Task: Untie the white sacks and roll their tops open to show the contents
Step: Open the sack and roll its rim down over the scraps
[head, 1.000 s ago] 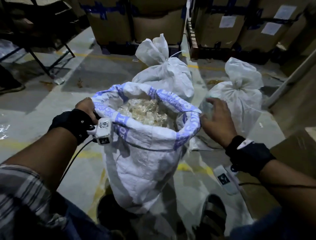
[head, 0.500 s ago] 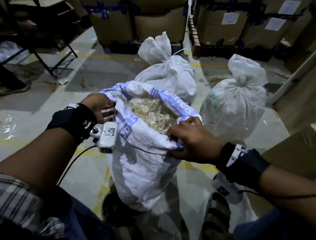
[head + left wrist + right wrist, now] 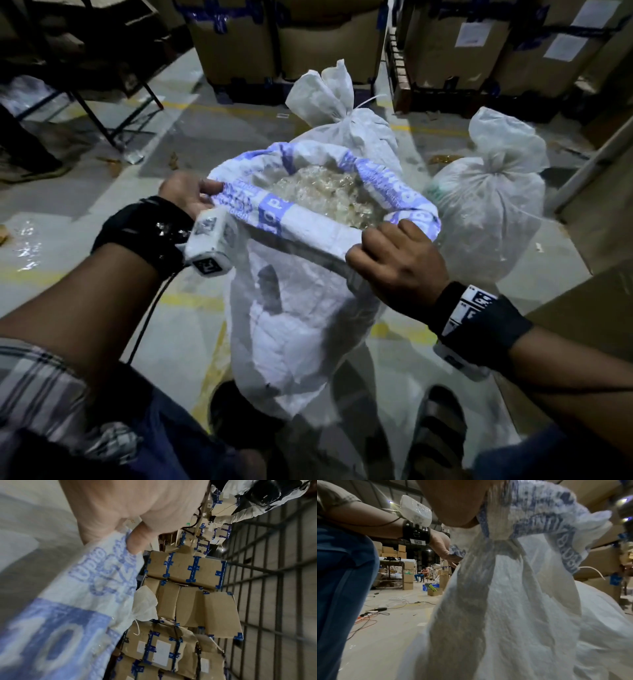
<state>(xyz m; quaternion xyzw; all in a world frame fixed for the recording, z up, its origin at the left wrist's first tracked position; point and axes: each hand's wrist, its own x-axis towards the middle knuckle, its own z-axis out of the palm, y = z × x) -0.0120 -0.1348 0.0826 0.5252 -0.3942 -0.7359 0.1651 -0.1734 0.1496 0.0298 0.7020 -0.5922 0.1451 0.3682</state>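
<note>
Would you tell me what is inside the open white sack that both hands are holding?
The open sack holds a heap of small, pale, translucent pieces, visible only at the top. What lies deeper is hidden by the sack's cloth.

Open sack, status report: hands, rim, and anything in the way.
Both hands grip the rolled rim: left hand, right hand. Open sack upright, contents showing. Two tied sacks wait behind; nothing blocking.
</note>
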